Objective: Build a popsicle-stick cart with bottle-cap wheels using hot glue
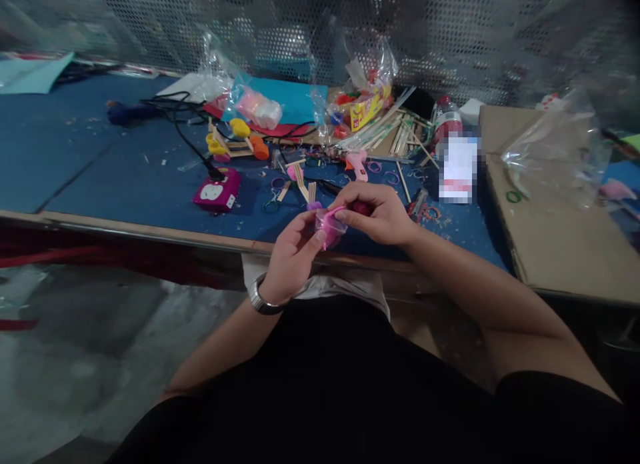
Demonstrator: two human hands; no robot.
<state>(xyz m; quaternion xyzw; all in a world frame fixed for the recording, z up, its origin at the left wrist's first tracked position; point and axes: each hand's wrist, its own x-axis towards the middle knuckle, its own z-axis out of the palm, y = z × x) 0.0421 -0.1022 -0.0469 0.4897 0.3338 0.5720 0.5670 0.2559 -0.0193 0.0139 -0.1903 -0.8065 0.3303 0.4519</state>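
Observation:
Above the table's front edge, both hands meet at a soft pink clay-like lump (330,232) in a small clear plastic bag. My left hand (295,251), with a metal-band watch on its wrist, pinches the bag from the left and below. My right hand (377,214) is closed at its upper right side, thumb and finger on the pink material. A dark red round thing (363,208) shows at the right hand's curled fingers; whether it is held I cannot tell. Just beyond the hands are a purple piece (314,206) and short wooden sticks (301,183).
A magenta power socket (218,191) with a black cord sits left. Behind lie yellow and orange lumps (259,147) on sticks, a pink glue gun (357,165), plastic bags and loose sticks. A bottle (447,121), a blurred-out phone-like rectangle (459,169) and cardboard (560,251) are right.

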